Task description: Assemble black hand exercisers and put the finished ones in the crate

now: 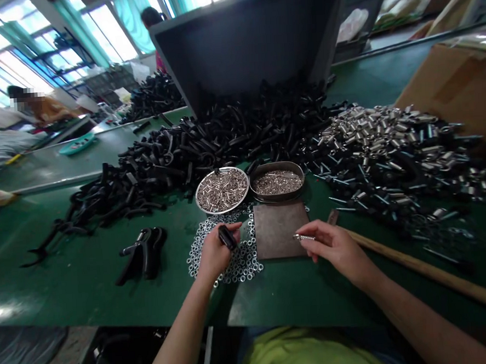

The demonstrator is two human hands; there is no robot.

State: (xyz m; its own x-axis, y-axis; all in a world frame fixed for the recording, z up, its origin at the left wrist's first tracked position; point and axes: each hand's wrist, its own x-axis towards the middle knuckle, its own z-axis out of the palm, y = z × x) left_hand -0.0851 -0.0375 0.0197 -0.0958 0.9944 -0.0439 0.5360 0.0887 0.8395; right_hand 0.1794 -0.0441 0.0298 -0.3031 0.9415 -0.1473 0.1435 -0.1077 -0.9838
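Observation:
My left hand [214,256] is closed around a black plastic part [227,238], held above a spread of small metal nuts [244,259]. In my right hand [333,247], thumb and fingertips pinch a small metal spring [307,237] over the right edge of a flat metal plate [279,229]. Behind the plate stands an oval tin [303,185] of tiny metal pieces. Beside it, a round dish [199,205] holds short metal pins. To the left of my left hand lies a black plastic clamp [144,255].
A heap of black plastic parts [175,147] spreads before a large tilted grey bin [251,44]. Metal springs [371,127] and bolts are piled at the right. A wooden-handled hammer [416,262] lies beside my right forearm. A cardboard box [455,89] stands behind. Two people are across the room.

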